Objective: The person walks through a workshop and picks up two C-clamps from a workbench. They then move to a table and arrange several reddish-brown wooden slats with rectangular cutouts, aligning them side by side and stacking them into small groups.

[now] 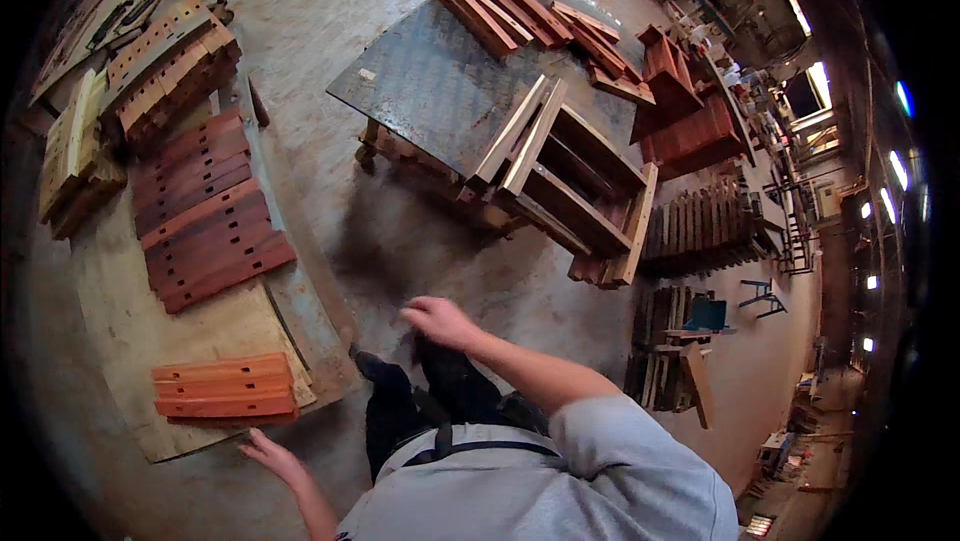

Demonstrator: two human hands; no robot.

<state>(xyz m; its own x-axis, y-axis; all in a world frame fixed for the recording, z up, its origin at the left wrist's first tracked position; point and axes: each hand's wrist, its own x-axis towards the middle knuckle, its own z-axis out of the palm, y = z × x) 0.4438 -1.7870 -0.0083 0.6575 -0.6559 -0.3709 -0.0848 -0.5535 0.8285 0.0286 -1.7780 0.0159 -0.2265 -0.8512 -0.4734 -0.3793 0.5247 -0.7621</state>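
The person stands on a concrete floor point(330, 31) in a woodworking shop, viewed from above the head. The left hand point(272, 459) is empty, its fingers spread apart, and hangs just beside the lower edge of a short stack of orange-toned boards point(225, 387); it does not touch them. That stack lies on a low plywood sheet point(150, 311), squared up with edges flush, apparently so the pieces stay sorted and easy to lift. Further along the same sheet lie darker red notched boards point(205, 211), laid side by side in rows, and beyond them stacks of pale notched pieces point(165, 56), grouped by colour. The right hand point(438, 321) is also empty, fingers loosely curled but not closed on anything, held out in front of the body above the floor. Ahead stands a metal-topped desk point(440, 81) carrying red slats point(520, 6) along its far edge, with a partly assembled wooden frame point(565, 186) propped against its near side, tilted. More slatted stock point(700, 231) is stacked well apart, to the right.
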